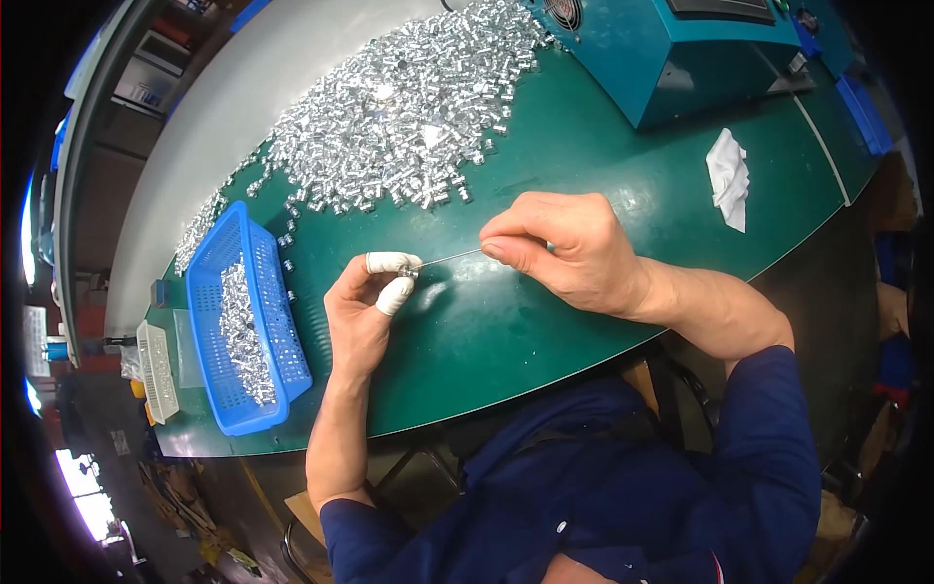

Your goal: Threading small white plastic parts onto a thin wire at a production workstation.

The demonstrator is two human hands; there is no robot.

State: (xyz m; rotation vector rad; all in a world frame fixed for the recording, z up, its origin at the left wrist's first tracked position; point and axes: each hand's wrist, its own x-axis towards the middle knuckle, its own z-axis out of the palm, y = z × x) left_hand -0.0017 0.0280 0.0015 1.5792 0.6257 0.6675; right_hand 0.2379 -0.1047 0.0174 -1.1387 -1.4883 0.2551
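My left hand point(360, 311) pinches a small shiny metal fitting point(410, 272) between thumb and forefinger, both wrapped in white finger covers. To its right, my right hand point(574, 248) grips a thin metal rod point(452, 258) between thumb and fingers. The rod's far end meets the fitting; whether it sits inside cannot be made out. Both hands are above the green table top point(486, 350). A large heap of similar metal fittings point(389, 117) spreads beyond them. Left of my left hand, a blue plastic basket point(229, 414) holds many more of these fittings.
A teal machine housing point(715, 73) stands at the far right. A crumpled white cloth point(728, 180) lies on the table's right side. Beyond the blue basket, at the left edge, is a narrow white basket point(156, 375). Loose fittings lie between heap and basket.
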